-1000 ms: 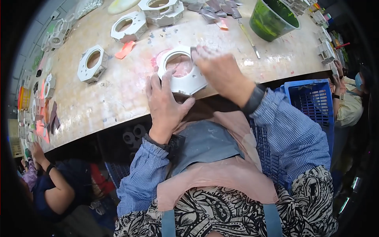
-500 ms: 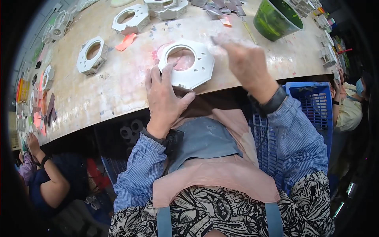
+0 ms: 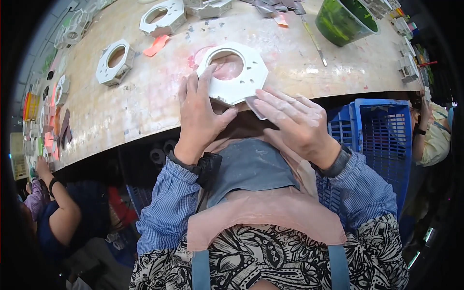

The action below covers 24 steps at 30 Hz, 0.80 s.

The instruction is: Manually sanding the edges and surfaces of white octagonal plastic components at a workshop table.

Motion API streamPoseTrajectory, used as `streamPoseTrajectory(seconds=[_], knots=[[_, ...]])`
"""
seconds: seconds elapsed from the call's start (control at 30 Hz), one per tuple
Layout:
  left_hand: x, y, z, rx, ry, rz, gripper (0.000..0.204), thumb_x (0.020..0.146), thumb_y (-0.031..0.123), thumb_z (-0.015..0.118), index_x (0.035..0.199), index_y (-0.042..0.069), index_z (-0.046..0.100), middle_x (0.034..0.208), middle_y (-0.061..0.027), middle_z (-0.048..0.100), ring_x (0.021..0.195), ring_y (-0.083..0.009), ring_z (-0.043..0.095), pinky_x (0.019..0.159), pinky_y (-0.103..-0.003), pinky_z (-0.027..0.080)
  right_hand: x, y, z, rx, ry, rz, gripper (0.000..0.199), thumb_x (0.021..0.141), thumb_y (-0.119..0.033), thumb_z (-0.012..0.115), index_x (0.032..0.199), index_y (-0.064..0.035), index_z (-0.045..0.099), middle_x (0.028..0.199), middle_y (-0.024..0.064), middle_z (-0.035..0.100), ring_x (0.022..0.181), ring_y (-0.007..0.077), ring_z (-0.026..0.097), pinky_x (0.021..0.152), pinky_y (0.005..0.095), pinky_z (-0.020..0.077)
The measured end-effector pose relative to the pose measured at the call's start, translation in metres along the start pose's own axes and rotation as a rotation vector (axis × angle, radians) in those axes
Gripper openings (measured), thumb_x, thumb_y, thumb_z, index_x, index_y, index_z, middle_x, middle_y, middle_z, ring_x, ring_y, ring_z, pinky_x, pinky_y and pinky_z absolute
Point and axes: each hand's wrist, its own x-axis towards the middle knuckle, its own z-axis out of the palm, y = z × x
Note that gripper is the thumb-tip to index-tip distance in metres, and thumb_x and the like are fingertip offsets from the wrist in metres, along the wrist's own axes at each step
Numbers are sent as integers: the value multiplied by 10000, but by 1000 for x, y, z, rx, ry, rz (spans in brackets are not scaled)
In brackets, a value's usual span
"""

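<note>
At the desk's (image 3: 145, 101) near edge, the white octagonal frame (image 3: 237, 89) sits ringed face up, small holes rightward; I can't make out a long axis. The left hand (image 3: 198, 113) grips its near-left rim; the right hand (image 3: 302, 122) holds a grey sheet (image 3: 255, 107) by its near-right corner.

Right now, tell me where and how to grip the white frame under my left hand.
Take the white frame by its left rim, from the near left, where your left hand is. The round opening likely gives an inner edge to hook, the near wall a face for the thumb; your right hand, with its grey flat piece, is at the near right corner.
</note>
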Motion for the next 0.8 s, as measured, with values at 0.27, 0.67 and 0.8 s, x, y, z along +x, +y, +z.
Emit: streamPoseTrajectory(seconds=[0.27, 0.67, 0.8], knots=[[3, 6, -10, -23, -17, -24, 742, 634, 144, 781, 1314, 61, 495, 1174, -145, 530, 1128, -316, 513, 986, -413, 411, 12, 80, 5, -237, 70, 30, 302, 822, -9, 582, 1100, -66, 686, 1094, 129, 684, 1060, 262, 653, 837, 357, 535], [-29, 16, -61, -2153, -342, -1078, 913, 890, 715, 356, 1321, -90, 380, 1179, -334, 532, 940, -404, 623, 783, -457, 548, -22, 58, 3, -8, 235, 446, 204, 852, -18, 600, 1026, -63, 696, 900, 142, 697, 834, 310, 671, 728, 358, 518], [-61, 20, -50, -2320, -250, -1260, 906, 886, 685, 433, 1343, -90, 335, 1273, -334, 454, 1027, -436, 584, 860, -499, 537, -22, 51, 2, 51, 246, 473, 207, 851, -6, 604, 1030, -57, 695, 898, 144, 698, 831, 308, 674, 727, 353, 516]])
